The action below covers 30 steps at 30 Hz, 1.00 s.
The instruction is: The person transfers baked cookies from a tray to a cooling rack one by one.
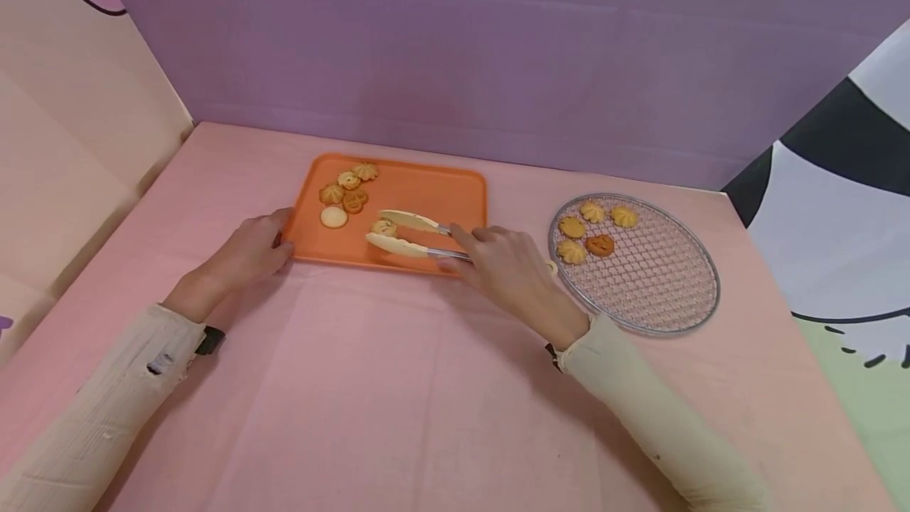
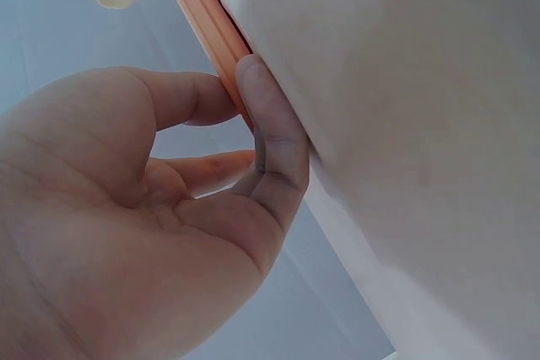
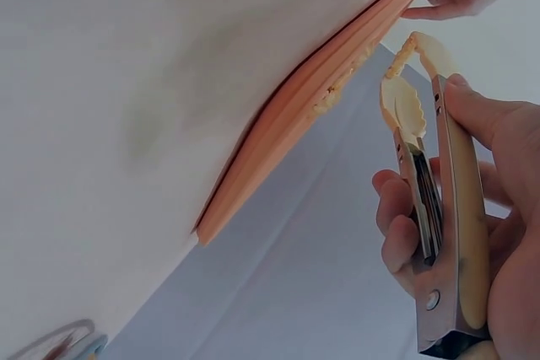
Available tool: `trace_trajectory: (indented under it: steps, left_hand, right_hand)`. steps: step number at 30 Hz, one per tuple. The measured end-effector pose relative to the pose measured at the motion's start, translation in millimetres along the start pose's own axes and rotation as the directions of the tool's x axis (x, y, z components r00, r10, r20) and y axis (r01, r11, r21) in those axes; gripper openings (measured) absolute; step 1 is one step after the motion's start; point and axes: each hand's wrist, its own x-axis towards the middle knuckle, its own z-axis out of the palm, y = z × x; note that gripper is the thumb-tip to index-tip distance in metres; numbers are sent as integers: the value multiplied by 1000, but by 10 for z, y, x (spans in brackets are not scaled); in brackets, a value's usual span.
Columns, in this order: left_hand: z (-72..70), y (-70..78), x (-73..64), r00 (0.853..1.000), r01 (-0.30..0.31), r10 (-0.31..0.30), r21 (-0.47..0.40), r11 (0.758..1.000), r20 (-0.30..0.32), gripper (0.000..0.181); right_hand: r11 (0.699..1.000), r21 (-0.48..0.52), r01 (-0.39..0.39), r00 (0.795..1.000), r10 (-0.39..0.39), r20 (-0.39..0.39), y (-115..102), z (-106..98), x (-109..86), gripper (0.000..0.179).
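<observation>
My left hand (image 1: 250, 257) is at the near left corner of an orange tray (image 1: 434, 188), its thumb and fingers pinching the rim (image 2: 207, 18). My right hand (image 1: 508, 265) grips metal tongs with cream scalloped tips (image 1: 398, 245); in the right wrist view the tongs (image 3: 462, 208) are partly spread. A pale cookie (image 1: 385, 227) lies between the tips over the tray; whether they squeeze it I cannot tell. Several cookies cluster at the tray's left side, among them a flower-shaped one (image 1: 331, 194), a pretzel-shaped one (image 1: 355, 201) and a pale round one (image 1: 334, 217).
Right of the tray, a round wire mesh rack (image 1: 661, 275) holds several cookies at its left side, including a dark pretzel-shaped one (image 1: 600, 245). Both stand on a pink-covered table (image 1: 370, 385). A purple panel (image 1: 455, 62) rises behind it.
</observation>
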Motion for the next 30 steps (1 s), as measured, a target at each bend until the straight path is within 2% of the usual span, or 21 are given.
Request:
trace_trajectory:
  steps: [8,14,30]
  left_hand:
    - [33,-4,-2,1000,12,-12,-16,1000,12,58]
    - [11,-13,15,1000,8,-8,-5,1000,6,59]
    - [9,7,1,1000,8,-8,13,1000,1,60]
  right_hand:
    - [1000,14,-18,1000,18,-8,81,-44,-158,47]
    - [999,9,-34,998,34,-44,135,-121,-264,50]
    - [999,-28,-22,995,19,-97,274,-307,-514,51]
